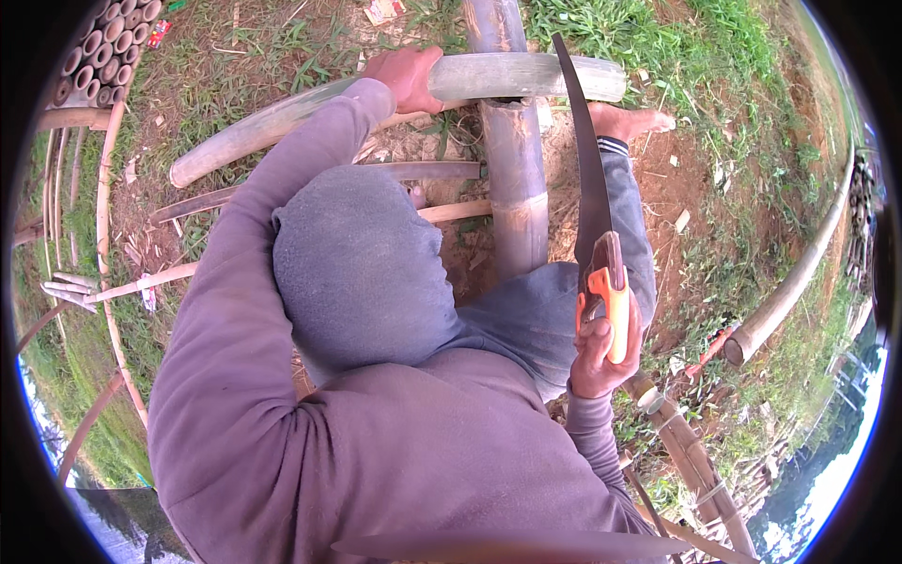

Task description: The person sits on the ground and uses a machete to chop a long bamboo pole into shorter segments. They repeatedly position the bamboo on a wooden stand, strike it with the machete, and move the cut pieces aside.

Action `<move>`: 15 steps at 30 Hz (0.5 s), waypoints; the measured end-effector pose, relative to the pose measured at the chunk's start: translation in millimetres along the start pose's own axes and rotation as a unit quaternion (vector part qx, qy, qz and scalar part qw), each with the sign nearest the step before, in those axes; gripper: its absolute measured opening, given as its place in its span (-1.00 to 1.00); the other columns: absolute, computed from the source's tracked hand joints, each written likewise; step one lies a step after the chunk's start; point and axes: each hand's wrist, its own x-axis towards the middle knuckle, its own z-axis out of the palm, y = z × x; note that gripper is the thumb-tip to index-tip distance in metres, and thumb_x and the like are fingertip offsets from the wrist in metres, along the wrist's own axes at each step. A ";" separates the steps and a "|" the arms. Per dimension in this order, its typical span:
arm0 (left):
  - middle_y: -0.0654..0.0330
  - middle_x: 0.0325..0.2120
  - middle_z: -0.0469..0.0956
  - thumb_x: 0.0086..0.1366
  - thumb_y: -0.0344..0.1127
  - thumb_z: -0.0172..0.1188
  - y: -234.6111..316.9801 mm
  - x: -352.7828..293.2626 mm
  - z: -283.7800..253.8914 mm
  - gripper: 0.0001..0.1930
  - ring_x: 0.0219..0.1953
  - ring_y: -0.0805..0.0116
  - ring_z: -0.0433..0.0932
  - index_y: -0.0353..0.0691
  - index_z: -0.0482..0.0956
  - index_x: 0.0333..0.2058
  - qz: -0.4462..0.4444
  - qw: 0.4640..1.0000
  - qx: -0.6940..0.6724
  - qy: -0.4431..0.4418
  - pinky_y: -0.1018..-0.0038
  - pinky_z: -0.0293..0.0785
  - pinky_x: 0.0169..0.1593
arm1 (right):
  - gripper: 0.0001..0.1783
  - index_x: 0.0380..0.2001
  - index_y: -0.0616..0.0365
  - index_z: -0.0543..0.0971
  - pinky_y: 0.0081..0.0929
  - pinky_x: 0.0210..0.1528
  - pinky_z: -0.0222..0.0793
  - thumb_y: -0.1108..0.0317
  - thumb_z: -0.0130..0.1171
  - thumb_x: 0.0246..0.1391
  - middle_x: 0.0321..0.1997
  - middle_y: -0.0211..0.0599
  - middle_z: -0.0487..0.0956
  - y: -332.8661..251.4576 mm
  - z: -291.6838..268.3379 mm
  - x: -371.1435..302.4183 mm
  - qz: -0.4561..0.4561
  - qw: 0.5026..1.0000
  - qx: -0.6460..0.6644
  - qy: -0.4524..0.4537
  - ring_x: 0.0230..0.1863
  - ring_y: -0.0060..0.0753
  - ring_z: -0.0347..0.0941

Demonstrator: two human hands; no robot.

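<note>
A hand saw with a long dark blade and an orange handle is in my right hand, fingers wrapped round the grip. Its blade points away from me, and its far part crosses over the right end of a pale green bamboo pole. Whether the teeth touch the pole, I cannot tell. My left hand grips the pole from above, left of a thick upright-running bamboo trunk. The pole lies across that trunk. My bare foot rests beside the pole's right end.
Split bamboo strips lie left of the trunk. Stacked bamboo tubes show their round ends at far left, above a thin bamboo frame. Another long bamboo pole lies on the grass at right. A jointed bamboo pole slants at lower right.
</note>
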 end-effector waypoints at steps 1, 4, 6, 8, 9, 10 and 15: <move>0.02 0.09 0.63 -0.04 0.11 0.56 -1.2 2.1 4.0 -0.13 0.14 -0.13 0.64 -0.03 0.51 0.26 0.008 1.000 -0.001 0.005 -0.05 0.55 0.20 | -0.44 0.31 0.51 0.46 -0.25 0.13 0.70 0.28 0.25 0.45 0.29 0.16 0.59 1.8 -1.9 -4.2 -0.010 1.000 -0.016 0.001 0.22 -0.07 0.62; 0.03 0.09 0.63 -0.04 0.11 0.56 12.2 -0.1 -5.9 -0.12 0.15 -0.13 0.63 -0.04 0.50 0.27 0.007 1.000 0.011 0.006 -0.07 0.54 0.21 | -0.49 0.26 0.45 0.53 -0.31 0.19 0.60 0.30 0.30 0.41 0.23 0.06 0.66 50.3 45.8 83.4 -0.088 0.985 -0.150 0.002 0.18 -0.21 0.65; 0.03 0.08 0.63 -0.05 0.10 0.56 16.4 3.9 -7.7 -0.13 0.15 -0.13 0.63 -0.04 0.51 0.27 0.013 1.000 -0.001 0.007 -0.08 0.54 0.22 | -0.49 0.28 0.41 0.54 -0.35 0.19 0.56 0.39 0.34 0.36 0.17 -0.05 0.71 49.1 82.0 130.1 -0.042 0.997 -0.066 0.017 0.14 -0.34 0.65; 0.02 0.07 0.63 -0.05 0.10 0.55 11.7 -4.2 -3.0 -0.13 0.14 -0.13 0.63 -0.04 0.52 0.26 0.005 1.000 -0.010 -0.009 -0.08 0.54 0.22 | -0.48 0.29 0.44 0.52 -0.33 0.21 0.56 0.39 0.32 0.37 0.21 -0.02 0.68 48.3 75.8 121.3 -0.008 0.999 -0.047 0.004 0.17 -0.28 0.64; 0.02 0.07 0.63 -0.06 0.09 0.55 8.1 -6.3 -1.8 -0.14 0.14 -0.12 0.63 -0.04 0.52 0.25 0.002 1.000 -0.010 -0.021 -0.07 0.54 0.22 | -0.47 0.30 0.45 0.51 -0.32 0.23 0.56 0.38 0.31 0.38 0.23 0.00 0.67 48.6 69.1 112.0 0.001 0.999 -0.043 -0.001 0.18 -0.26 0.64; 0.01 0.06 0.63 -0.06 0.09 0.55 3.1 2.8 -9.8 -0.14 0.13 -0.12 0.64 -0.05 0.53 0.25 0.001 1.000 -0.005 -0.024 -0.06 0.54 0.21 | -0.47 0.30 0.47 0.50 -0.31 0.24 0.56 0.37 0.29 0.39 0.24 0.02 0.66 52.0 52.0 91.9 -0.011 0.999 -0.045 0.003 0.19 -0.23 0.64; 0.00 0.07 0.63 -0.07 0.08 0.55 3.1 1.1 -6.3 -0.16 0.10 -0.11 0.65 -0.05 0.55 0.23 0.019 1.000 -0.005 -0.007 0.01 0.56 0.20 | -0.38 0.31 0.55 0.44 -0.21 0.25 0.63 0.21 0.24 0.45 0.29 0.18 0.60 10.8 -7.2 5.7 -0.026 0.998 -0.059 -0.006 0.29 -0.04 0.60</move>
